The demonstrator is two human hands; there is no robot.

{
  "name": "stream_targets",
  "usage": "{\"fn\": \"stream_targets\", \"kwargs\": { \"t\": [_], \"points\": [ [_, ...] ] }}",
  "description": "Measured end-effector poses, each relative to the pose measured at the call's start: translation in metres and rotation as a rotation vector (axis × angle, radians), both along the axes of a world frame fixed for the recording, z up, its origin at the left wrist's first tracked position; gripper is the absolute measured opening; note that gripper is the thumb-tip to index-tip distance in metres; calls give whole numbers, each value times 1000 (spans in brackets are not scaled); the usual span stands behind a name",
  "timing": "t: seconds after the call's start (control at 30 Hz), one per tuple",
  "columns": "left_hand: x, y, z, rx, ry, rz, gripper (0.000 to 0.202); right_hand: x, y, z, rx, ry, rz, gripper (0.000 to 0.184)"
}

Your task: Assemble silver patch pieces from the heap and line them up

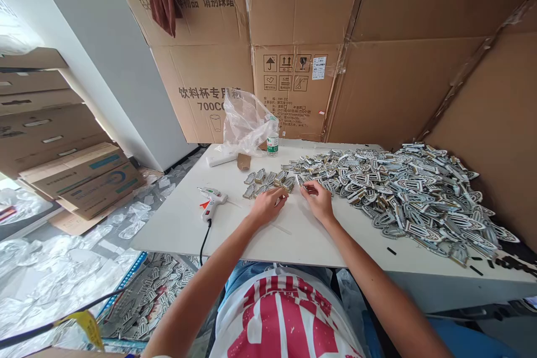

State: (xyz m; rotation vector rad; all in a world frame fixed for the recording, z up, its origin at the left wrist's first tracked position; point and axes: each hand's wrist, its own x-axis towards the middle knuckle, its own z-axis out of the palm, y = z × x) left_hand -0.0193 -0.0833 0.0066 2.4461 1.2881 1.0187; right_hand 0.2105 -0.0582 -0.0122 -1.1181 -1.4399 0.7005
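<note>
My left hand [268, 206] rests low over the white table, fingers curled together at the near edge of a small cluster of grey metallic-looking pieces [260, 178]. What its fingertips hold, if anything, is hidden. Thumb and fingers of my right hand [318, 201] are closed around a small whitish-grey piece [298, 180], partly covered by the fingers. The two hands are a short gap apart. A large heap of similar flat grey-and-white pieces [403, 184] spreads to the right. Left of my hands lies a white glue gun [213, 201] with an orange trigger and a black cord.
On the white table [176, 229] a bottle [272, 144], clear plastic bag [243, 123] and cardboard scrap [244, 161] stand at the back. Tall cardboard walls [293, 17] enclose the far side. Below left, a blue-edged crate [121, 285] holds more pieces. Black strips [391, 251] lie right.
</note>
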Motion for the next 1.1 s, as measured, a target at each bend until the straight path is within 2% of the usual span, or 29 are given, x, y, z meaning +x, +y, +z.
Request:
{"fn": "stream_targets", "kwargs": {
  "t": [0.13, 0.23, 0.4, 0.53, 0.63, 0.73, 0.83, 0.93, 1.1],
  "points": [
    [0, -1, -1, -17, 14, 10, 17, -1, 1, 2, 16, -53, -3, 34],
    [0, -3, 1, -57, 67, 35, 19, 0, 4, 10, 91, -146, 10, 30],
    [1, -7, 7, -120, 157, 55, 23, 1, 26, 37, 241, -346, 63, 24],
    [1, -9, 8, -122, 171, 45, 24, -7, 56, 60, 216, -324, 222, 30],
    [1, -9, 8, -118, 177, 26, 25, -21, 76, 75, 163, -302, 321, 44],
    [0, -9, 6, -122, 197, 10, 25, -43, 90, 87, 178, -399, 420, 47],
    [0, -9, 4, -122, 210, -8, 23, -68, 100, 97, 207, -593, 497, 47],
    [-1, -9, 3, -120, 222, -15, 23, -92, 109, 104, 260, -814, 515, 49],
    [-1, -7, 0, -128, 245, -5, 22, -122, 125, 109, 343, -1173, 573, 47]
  ]
}}
